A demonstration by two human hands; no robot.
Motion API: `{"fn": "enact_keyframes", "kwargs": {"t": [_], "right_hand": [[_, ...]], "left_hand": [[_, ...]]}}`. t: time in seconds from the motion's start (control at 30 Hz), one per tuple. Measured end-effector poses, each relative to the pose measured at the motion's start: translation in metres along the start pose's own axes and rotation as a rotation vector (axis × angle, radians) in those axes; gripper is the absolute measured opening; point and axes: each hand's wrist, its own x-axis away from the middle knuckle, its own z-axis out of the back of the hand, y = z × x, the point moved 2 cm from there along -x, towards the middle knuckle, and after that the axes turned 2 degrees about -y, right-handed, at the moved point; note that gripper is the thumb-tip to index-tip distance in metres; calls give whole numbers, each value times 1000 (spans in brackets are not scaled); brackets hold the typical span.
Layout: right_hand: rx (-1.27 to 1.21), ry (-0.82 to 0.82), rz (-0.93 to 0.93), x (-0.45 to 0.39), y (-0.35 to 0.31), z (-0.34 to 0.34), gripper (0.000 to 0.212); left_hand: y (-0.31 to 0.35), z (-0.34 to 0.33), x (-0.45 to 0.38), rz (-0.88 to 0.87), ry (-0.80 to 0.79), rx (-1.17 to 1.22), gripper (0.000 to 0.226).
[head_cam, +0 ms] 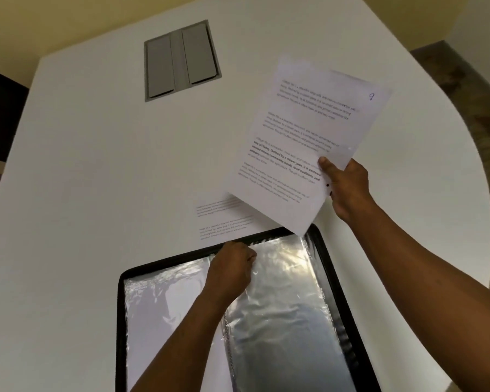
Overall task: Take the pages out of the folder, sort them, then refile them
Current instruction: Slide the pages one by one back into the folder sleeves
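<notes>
Head view, right hand: the right hand [347, 190] is pinching the lower right edge of a white printed page marked with a handwritten 9 [309, 142], thumb on top, holding it lifted above the white table [96, 165].
Head view, page axis: its long side is tilting up and to the right, away from the person.
Head view, pile: other white printed pages [224, 219] are lying flat on the table, just beyond the folder and beneath the held page's lower corner.
Head view, left hand: the left hand [232, 267] is curling at the top edge of the open black folder with clear plastic sleeves [266, 306]; whether it is gripping a sleeve cannot be told.
Judgement: the right hand is nearer the pile, so laying the page down probably means lowering it leftward.
</notes>
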Motion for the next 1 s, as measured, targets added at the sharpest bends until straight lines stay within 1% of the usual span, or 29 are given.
{"fn": "enact_keyframes", "kwargs": {"t": [0.1, 0.2, 0.27, 0.37, 0.53, 0.7, 0.83, 1.0], "right_hand": [[-58, -47, -43, -3, 13, -26, 20], [-109, -71, -81, -5, 29, -47, 22], [-128, -103, -122, -4, 40, -58, 21], [-104, -164, -172, -2, 54, -66, 22], [40, -247, -211, -9, 63, -58, 28], [188, -332, -209, -22, 55, -40, 35], [374, -382, -194, -33, 50, -31, 42], [492, -461, -204, -36, 53, -37, 44]], "left_hand": [[0, 2, 1, 77, -69, 95, 20], [-1, 2, 2, 125, -133, 189, 13], [-4, 3, 2, 160, -129, 252, 6], [-6, 5, 1, 172, -104, 332, 9], [-9, 8, -3, 135, -69, 341, 15], [-10, 9, -7, 147, -56, 357, 11], [-15, 6, -9, 147, -74, 325, 11], [-19, 5, -11, 161, -120, 296, 7]]}}
